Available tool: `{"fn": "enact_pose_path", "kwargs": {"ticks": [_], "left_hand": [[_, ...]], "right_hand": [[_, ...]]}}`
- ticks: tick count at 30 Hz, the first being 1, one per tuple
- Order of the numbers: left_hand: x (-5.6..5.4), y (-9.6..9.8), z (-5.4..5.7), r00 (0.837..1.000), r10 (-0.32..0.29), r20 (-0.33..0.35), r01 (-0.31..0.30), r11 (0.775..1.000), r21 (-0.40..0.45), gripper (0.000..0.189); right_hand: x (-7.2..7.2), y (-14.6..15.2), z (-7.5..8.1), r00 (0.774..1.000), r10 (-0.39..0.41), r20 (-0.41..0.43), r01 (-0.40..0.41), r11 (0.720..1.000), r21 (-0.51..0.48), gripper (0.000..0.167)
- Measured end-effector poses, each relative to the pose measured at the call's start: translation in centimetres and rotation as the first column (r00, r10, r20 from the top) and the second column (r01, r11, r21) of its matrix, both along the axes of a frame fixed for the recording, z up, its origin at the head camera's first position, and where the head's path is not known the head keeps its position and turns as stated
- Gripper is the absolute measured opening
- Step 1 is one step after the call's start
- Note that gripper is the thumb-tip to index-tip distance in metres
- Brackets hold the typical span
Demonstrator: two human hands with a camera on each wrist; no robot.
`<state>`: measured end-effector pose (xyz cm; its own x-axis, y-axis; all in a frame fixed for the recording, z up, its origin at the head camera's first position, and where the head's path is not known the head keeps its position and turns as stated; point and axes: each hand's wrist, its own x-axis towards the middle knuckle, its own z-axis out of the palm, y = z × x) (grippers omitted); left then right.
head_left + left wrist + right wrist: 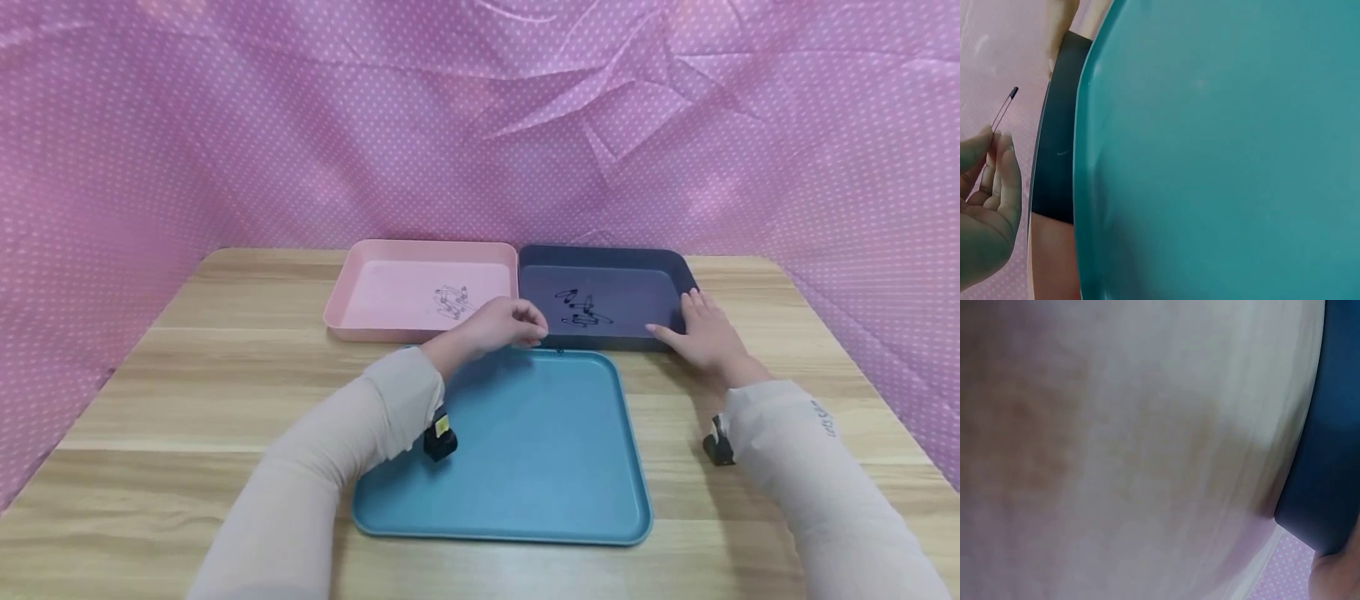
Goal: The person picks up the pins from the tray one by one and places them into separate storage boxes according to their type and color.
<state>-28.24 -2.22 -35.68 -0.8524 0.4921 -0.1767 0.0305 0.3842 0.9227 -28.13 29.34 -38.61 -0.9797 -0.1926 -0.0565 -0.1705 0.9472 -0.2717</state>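
My left hand (504,325) pinches a safety pin (1004,111) between thumb and fingertips, its dark-capped end pointing away from the hand. The hand hovers where the pink tray (341,312), the dark navy tray (637,260) and the blue tray (525,467) come together. Black safety pins (582,315) lie in a loose group inside the navy tray. Thinner, silvery-looking pins (450,302) are bunched in the pink tray. At the navy tray's front right corner rests my right hand (708,337), fingers extended along the rim; in the right wrist view only its edge (1338,575) shows.
The blue tray lies flat in front of the other two on a wooden table (187,383). A pink dotted cloth (450,125) hangs behind and along both sides. Each wrist carries a small black camera (440,437).
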Motion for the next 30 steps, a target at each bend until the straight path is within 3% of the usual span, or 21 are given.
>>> {"fn": "enact_pose_path", "kwargs": {"ticks": [8, 14, 22, 30], "left_hand": [[-2.5, 2.5, -0.5, 0.985, 0.169, 0.046, -0.170, 0.985, 0.031, 0.008], [-4.0, 3.8, -0.6, 0.974, 0.213, 0.080, -0.218, 0.974, 0.057, 0.009], [-5.8, 5.6, -0.5, 0.976, 0.216, -0.038, -0.217, 0.976, -0.022, 0.008], [-6.7, 6.7, -1.1, 0.952, 0.273, -0.136, -0.292, 0.946, -0.142, 0.008]], "right_hand": [[-0.2, 0.1, -0.2, 1.000, -0.003, -0.009, 0.003, 1.000, 0.004, 0.095], [-0.2, 0.2, -0.5, 1.000, -0.002, -0.013, 0.002, 1.000, 0.008, 0.094], [-0.3, 0.1, -0.1, 1.000, -0.002, -0.013, 0.002, 1.000, 0.014, 0.094], [-0.3, 0.1, -0.3, 1.000, 0.006, -0.018, -0.006, 1.000, 0.009, 0.093]]}}
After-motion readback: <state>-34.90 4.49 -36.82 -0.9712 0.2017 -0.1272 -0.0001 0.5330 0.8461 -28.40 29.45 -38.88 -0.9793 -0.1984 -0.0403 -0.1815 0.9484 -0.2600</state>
